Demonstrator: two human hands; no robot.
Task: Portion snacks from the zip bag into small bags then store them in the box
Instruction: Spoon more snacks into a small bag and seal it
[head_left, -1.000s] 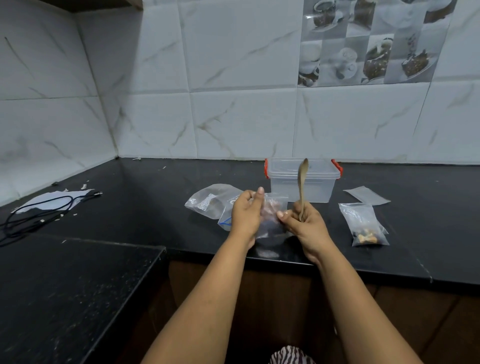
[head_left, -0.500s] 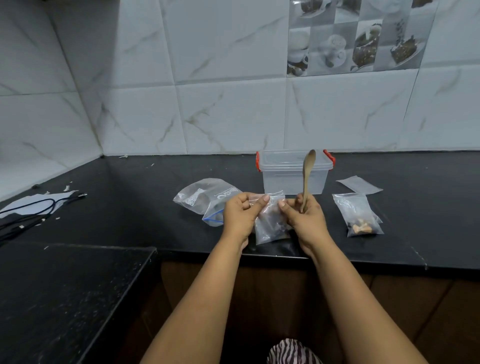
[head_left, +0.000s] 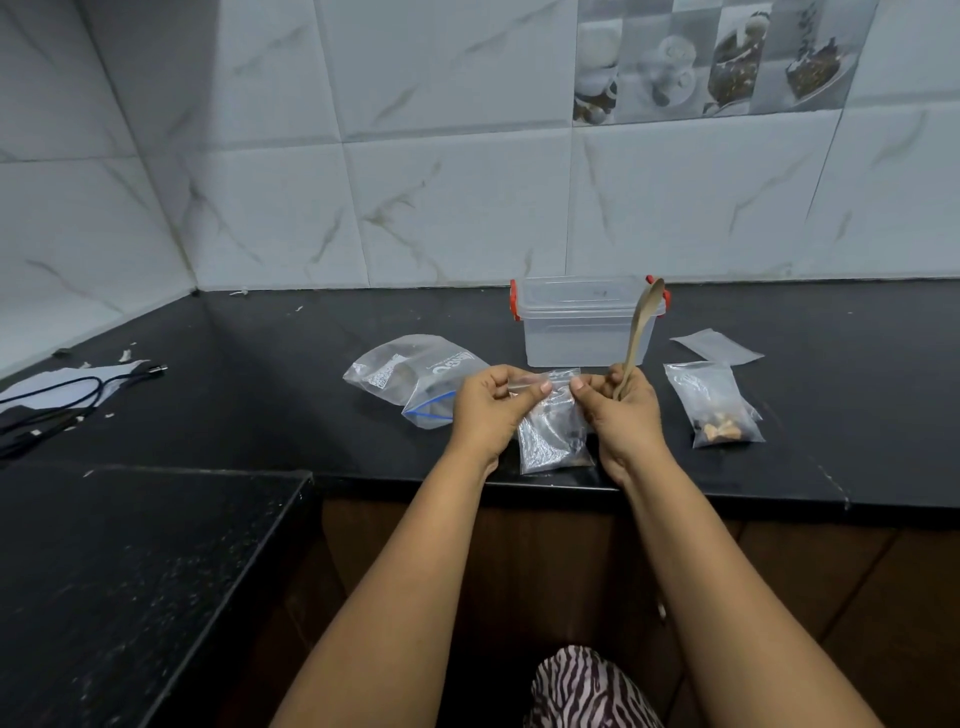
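Hands at the black counter (head_left: 779, 457): your left hand (head_left: 491, 410) and right hand (head_left: 621, 415) pinch the small bag (head_left: 553, 436) by its top near the front edge, the right also gripping a wooden spoon (head_left: 641, 332); the box (head_left: 582, 322) stands behind, before marble-look wall tiles (head_left: 467, 208).

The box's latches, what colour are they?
Red, on the clear box's latches, seen in the head view.

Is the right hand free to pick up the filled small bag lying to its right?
Probably not yet. The right hand pinches the small bag shared with the left hand and also grips the wooden spoon. The path to the filled bag looks clear.
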